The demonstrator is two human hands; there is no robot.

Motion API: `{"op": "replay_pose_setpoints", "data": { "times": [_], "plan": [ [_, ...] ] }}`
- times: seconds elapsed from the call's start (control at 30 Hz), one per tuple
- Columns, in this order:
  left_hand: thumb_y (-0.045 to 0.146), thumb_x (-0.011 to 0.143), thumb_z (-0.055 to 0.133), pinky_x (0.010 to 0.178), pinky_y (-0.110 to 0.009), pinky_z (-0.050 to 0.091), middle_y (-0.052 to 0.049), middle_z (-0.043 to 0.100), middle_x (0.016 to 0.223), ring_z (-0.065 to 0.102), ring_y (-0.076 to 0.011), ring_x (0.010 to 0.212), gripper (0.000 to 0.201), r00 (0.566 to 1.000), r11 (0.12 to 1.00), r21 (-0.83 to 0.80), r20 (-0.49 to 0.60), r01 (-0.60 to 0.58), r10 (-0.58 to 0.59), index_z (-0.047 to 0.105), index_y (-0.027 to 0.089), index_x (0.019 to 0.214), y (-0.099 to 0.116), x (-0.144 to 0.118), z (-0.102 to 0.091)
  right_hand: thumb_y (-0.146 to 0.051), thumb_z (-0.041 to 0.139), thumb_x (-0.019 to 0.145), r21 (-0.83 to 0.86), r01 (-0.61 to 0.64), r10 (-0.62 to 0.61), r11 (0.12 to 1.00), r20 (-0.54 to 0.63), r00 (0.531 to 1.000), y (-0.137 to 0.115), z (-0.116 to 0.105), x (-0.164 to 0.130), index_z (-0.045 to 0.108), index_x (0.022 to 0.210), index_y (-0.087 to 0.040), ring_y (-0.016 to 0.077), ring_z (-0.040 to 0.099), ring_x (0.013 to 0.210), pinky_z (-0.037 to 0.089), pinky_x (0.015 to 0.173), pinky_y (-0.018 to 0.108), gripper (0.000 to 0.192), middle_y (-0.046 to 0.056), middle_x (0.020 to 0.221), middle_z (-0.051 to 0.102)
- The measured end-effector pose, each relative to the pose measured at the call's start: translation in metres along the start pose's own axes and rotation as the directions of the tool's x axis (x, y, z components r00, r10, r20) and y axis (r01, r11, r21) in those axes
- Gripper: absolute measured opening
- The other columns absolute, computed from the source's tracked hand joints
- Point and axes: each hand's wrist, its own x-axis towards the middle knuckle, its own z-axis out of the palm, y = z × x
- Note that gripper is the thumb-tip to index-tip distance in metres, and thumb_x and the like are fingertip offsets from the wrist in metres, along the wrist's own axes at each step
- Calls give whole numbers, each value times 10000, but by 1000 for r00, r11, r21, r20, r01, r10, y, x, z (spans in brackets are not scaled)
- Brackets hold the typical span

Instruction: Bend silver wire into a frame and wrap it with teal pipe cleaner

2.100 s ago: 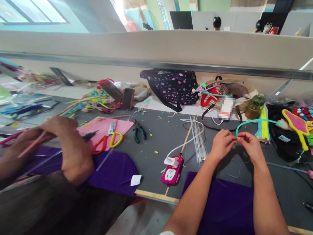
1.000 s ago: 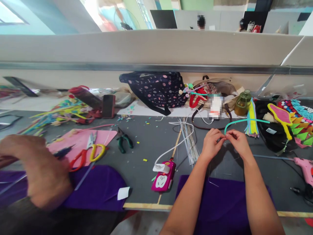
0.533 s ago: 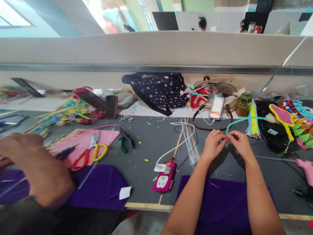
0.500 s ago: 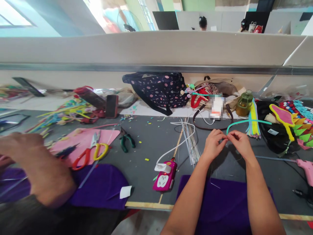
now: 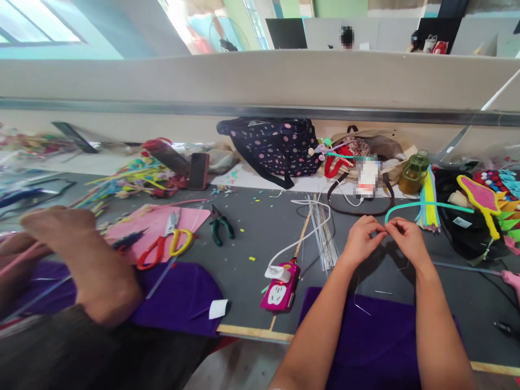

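My left hand (image 5: pixel 363 238) and my right hand (image 5: pixel 406 238) meet above the grey table (image 5: pixel 260 227), fingertips pinched together on the near end of a teal pipe cleaner (image 5: pixel 422 206) that arcs up and away to the right. A thin wire (image 5: pixel 359 300) hangs down from my fingers over a purple cloth (image 5: pixel 374 336). A bundle of thin metal wires (image 5: pixel 325 230) lies just left of my left hand.
A co-worker's hand (image 5: pixel 87 260) works at the left over another purple cloth (image 5: pixel 179 295). Nearby lie red-yellow scissors (image 5: pixel 164 246), green pliers (image 5: pixel 221 225), a pink power strip (image 5: pixel 280 287), a dotted bag (image 5: pixel 272 146), an olive bottle (image 5: pixel 414 173), coloured pipe cleaners (image 5: pixel 428 203) and a glue gun (image 5: pixel 512 279).
My hands stay pinched on the pipe cleaner's end with small finger movements. The view has shifted slightly. The co-worker's hand has moved about at the left.
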Motion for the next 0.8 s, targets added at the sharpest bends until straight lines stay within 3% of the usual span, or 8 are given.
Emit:
{"op": "replay_pose_setpoints", "data": {
  "times": [0.2, 0.5, 0.8],
  "plan": [
    [256, 822, 700, 728, -275, 443, -23, 640, 787, 588, -161, 795, 74, 995, 995, 2, 22, 96, -96, 722, 194, 788, -2, 0, 0, -432, 537, 875, -97, 14, -13, 995, 13, 1000, -1, -4, -2, 646, 763, -213, 184, 584, 704, 432, 677, 290, 269, 28, 766, 656],
    [271, 842, 689, 740, -273, 436, -27, 642, 795, 581, -165, 814, 96, 997, 997, 63, 53, 51, -54, 723, 194, 797, -2, -1, -3, -374, 514, 885, -202, 70, -54, 977, 83, 995, 5, -5, -1, 644, 749, -228, 190, 569, 724, 405, 680, 291, 239, 25, 748, 649],
    [288, 830, 703, 738, -265, 427, -22, 628, 776, 574, -159, 804, 107, 997, 997, -11, 31, 76, -75, 728, 192, 790, 0, 0, -6, -435, 553, 877, -60, -10, 14, 998, 58, 998, 3, -3, -2, 637, 726, -196, 157, 531, 647, 391, 646, 267, 295, 0, 675, 612]
  ]
}}
